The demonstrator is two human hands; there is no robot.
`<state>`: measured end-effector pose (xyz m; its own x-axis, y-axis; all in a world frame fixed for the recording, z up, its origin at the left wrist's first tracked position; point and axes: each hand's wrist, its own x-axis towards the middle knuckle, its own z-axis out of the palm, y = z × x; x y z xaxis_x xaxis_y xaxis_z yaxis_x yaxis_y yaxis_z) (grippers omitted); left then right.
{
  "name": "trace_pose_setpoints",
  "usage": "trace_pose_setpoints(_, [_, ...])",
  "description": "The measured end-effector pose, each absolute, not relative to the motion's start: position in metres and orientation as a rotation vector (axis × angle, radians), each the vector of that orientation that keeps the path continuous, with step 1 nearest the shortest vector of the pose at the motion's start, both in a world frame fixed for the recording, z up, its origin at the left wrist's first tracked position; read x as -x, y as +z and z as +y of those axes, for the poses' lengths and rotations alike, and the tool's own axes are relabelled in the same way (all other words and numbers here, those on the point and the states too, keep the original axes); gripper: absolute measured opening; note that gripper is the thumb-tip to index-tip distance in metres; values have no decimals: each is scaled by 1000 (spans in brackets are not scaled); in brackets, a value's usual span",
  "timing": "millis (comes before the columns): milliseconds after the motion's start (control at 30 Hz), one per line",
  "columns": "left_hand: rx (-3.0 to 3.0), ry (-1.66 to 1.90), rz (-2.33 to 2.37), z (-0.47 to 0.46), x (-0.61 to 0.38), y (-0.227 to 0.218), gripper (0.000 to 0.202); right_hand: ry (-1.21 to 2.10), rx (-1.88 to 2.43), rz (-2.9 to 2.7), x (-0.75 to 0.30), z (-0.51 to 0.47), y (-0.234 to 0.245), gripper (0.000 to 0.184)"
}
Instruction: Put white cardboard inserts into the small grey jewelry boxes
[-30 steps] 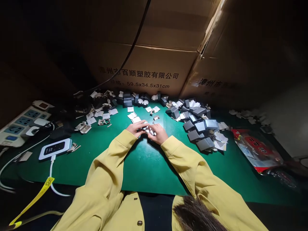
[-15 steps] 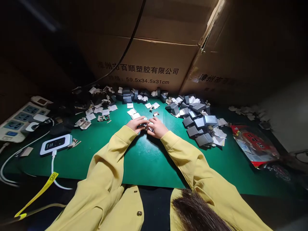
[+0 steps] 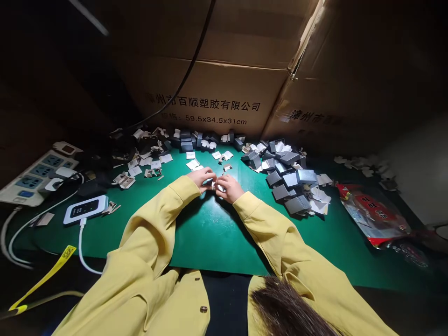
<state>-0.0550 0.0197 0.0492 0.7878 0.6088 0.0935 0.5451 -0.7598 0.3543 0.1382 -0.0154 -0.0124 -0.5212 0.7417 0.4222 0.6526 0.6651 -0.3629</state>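
Note:
Over the middle of the green table [image 3: 224, 233], my left hand [image 3: 203, 178] and my right hand [image 3: 229, 187] almost meet at the fingertips. Both have curled fingers, closed on a small white piece [image 3: 213, 185], perhaps paper or card, mostly covered by the fingers. Just beyond my left hand lie white paper slips [image 3: 193, 164]. A torn brown-and-white card scrap [image 3: 227, 167] rests behind my right hand. To the right is a heap of small dark grey boxes [image 3: 297, 204], some with white flaps or paper showing.
Large cardboard cartons [image 3: 217, 79] wall off the back. More scraps and dark boxes [image 3: 187, 142] line the far edge. On the left are a power strip [image 3: 35, 177], a white device [image 3: 86, 209] and cables; a red-and-clear plastic bag [image 3: 374, 214] lies right.
My hands have drawn slightly apart at the fingertips, so more of the white piece shows between them. My left forearm has shifted a little to the left.

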Motion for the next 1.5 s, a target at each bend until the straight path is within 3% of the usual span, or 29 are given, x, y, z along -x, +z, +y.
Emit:
trace_pose_setpoints(400, [-2637, 299, 929, 17, 55, 47, 16, 240, 1044, -2466, -139, -13, -2, 18])
trace_pose_setpoints(967, [-2673, 114, 991, 23, 42, 46, 20, 150, 945, -2498, -148, -12, -11, 13])
trace_pose_setpoints(1500, [-2664, 312, 965, 17, 48, 44, 18, -5, 1246, -2465, -135, -41, -26, 38])
